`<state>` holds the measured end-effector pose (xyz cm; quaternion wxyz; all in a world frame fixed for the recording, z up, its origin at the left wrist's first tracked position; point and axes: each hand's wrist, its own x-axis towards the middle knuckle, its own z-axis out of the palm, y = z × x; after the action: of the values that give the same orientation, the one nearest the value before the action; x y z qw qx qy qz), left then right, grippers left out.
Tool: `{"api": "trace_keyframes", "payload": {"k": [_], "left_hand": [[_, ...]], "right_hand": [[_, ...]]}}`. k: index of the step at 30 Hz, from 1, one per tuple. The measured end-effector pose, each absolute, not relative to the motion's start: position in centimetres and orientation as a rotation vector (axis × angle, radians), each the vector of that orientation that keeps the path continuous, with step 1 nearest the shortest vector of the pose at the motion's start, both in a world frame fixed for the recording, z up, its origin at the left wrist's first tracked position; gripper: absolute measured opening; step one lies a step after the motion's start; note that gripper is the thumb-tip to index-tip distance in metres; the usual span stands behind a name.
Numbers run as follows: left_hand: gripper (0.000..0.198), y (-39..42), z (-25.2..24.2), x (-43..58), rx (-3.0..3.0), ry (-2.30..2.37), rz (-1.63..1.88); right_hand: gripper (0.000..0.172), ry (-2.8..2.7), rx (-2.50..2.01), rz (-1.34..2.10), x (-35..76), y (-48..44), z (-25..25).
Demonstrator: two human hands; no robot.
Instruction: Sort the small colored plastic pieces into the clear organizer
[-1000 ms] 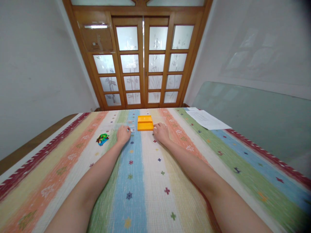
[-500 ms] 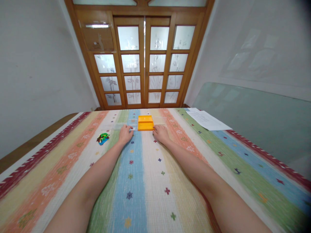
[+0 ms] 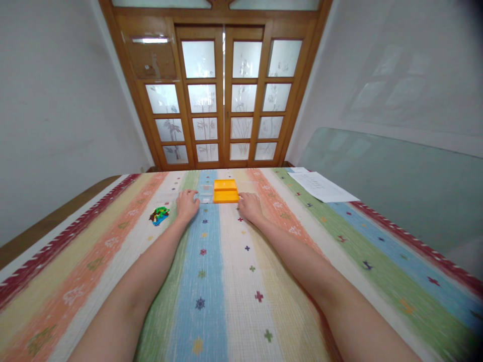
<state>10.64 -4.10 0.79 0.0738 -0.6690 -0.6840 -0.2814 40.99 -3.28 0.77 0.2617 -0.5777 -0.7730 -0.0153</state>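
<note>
A shallow orange plastic box (image 3: 226, 196) with two sections lies at the far middle of the striped cloth. My right hand (image 3: 249, 206) is at its near right corner, fingers curled and fingertips against the edge. A clear plastic compartment piece (image 3: 206, 194) lies along the left side of the box. Left of that piece is my left hand (image 3: 187, 204), its thumb and forefinger apart and nothing visible between them. Farther left sits a small heap of green, blue, yellow and dark red pieces (image 3: 159, 216), too small to tell their kind.
White paper sheets (image 3: 322, 187) lie at the far right of the table. A striped, patterned tablecloth (image 3: 204, 322) covers the table. Beyond stand wooden doors with glass panes (image 3: 225, 90), and a pale green panel (image 3: 396, 176) leans along the right wall.
My left hand has shifted left, away from the clear compartment piece, leaving more of it showing. My right hand and the orange box stay in place.
</note>
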Motion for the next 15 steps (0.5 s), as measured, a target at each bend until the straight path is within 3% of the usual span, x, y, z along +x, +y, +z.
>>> {"api": "trace_keyframes", "payload": {"k": [5,15], "left_hand": [[0.073,-3.4,0.1,7.8,-2.166,-2.089,-0.506],[0.061,-2.8,-0.2,7.2,-2.123,-2.008,-0.427]], "right_hand": [[0.037,-2.075,-1.534,-0.065,41.0,-3.2,0.6],[0.038,-2.072,-1.541,-0.046,41.0,-3.1,0.4]]}}
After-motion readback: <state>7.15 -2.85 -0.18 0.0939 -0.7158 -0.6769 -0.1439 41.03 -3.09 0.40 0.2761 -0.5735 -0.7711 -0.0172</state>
